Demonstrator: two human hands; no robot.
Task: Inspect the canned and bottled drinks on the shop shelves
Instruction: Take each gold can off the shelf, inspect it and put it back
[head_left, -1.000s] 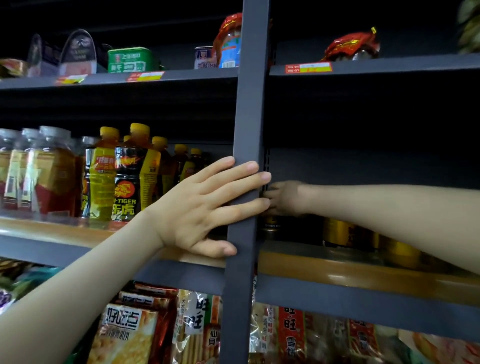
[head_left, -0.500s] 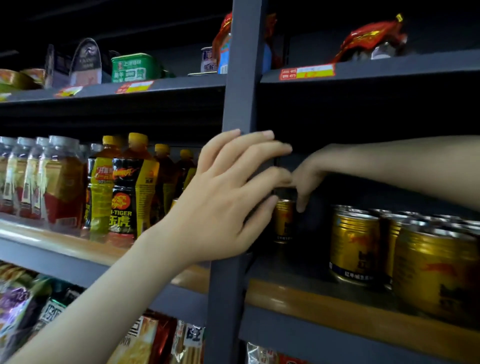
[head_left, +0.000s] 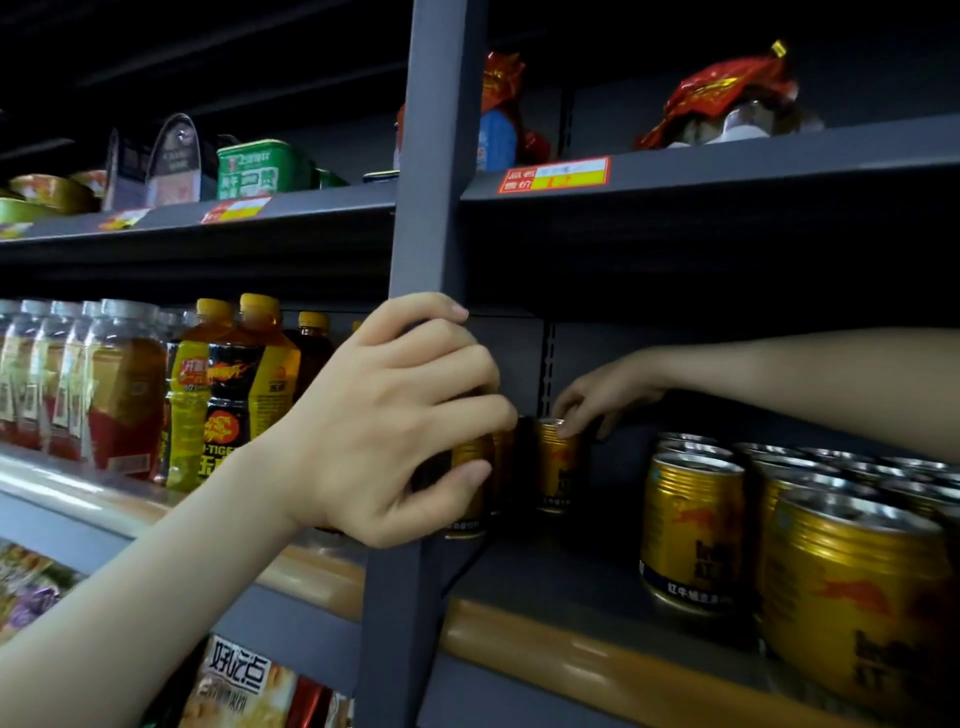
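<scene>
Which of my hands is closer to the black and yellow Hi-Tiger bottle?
Left. Your left hand grips the shelf upright just right of the Hi-Tiger bottle; your right hand is past the upright in the next bay, fingertips on a gold can.

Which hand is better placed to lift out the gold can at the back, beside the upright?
Right. The right hand pinches the gold can by its top, while the left hand is occupied gripping the shelf upright.
</scene>
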